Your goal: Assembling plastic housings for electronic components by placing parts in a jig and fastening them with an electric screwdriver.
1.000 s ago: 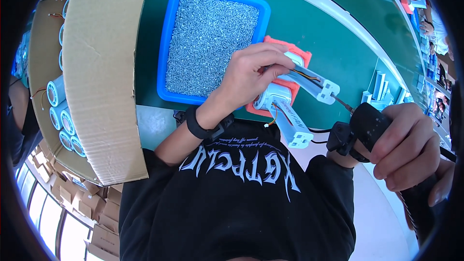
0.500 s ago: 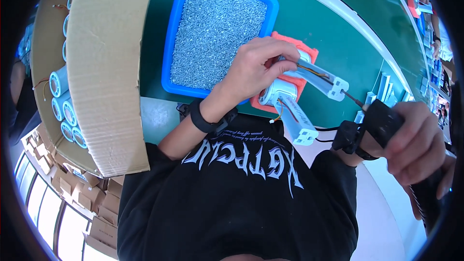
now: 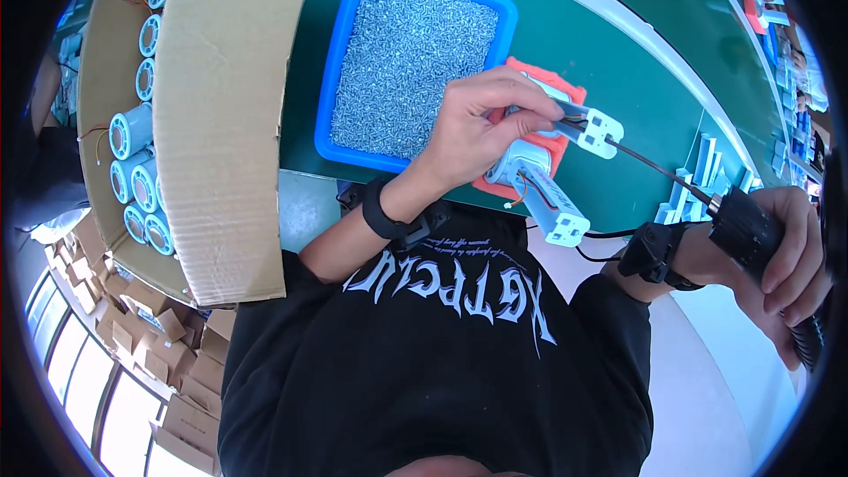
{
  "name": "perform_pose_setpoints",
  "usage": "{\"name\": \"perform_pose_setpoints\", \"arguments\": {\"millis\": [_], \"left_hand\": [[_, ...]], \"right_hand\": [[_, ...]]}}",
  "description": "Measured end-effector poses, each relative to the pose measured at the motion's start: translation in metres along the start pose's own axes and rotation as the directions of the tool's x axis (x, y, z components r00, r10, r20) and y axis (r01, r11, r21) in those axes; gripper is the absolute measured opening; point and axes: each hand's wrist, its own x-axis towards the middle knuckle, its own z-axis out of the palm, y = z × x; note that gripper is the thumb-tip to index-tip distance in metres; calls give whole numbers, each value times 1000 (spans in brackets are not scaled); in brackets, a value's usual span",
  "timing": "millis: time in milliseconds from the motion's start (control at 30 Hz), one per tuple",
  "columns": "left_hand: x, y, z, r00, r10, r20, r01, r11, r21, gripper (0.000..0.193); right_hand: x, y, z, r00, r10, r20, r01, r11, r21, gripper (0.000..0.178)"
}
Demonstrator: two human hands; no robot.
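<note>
My left hand pinches a pale, slotted handle housing between thumb and fingers; dark wires show in its slot. Its far part is hidden behind my fingers. In my right hand is a black electric screwdriver, its long thin bit reaching to the holed end of the housing. Whether the tip sits inside a hole, I cannot tell. Beside it, a second pale housing slants toward me, with a small wire and white connector. Both lie at an orange-red foam holder.
A blue tray full of small metal screws stands left of the holder on the green table. Farther left, a cardboard box holds several pale cylindrical units with wires. Pale parts lie at the right.
The screwdriver has drawn back to the right, and far more of its bit shows. The housing's end has shifted slightly up and left, with my left fingers now nearer to it.
</note>
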Motion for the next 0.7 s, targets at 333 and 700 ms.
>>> {"name": "perform_pose_setpoints", "arguments": {"millis": [333, 700], "left_hand": [[3, 9, -1, 999, -12, 44, 8, 995, 104, 18], [-11, 35, -49, 938, -317, 136, 0, 394, 919, 15]], "right_hand": [[0, 3, 6, 996, 64, 57, -65, 998, 17, 49], [10, 0, -27, 828, 373, 419, -300, 926, -230, 27]]}}
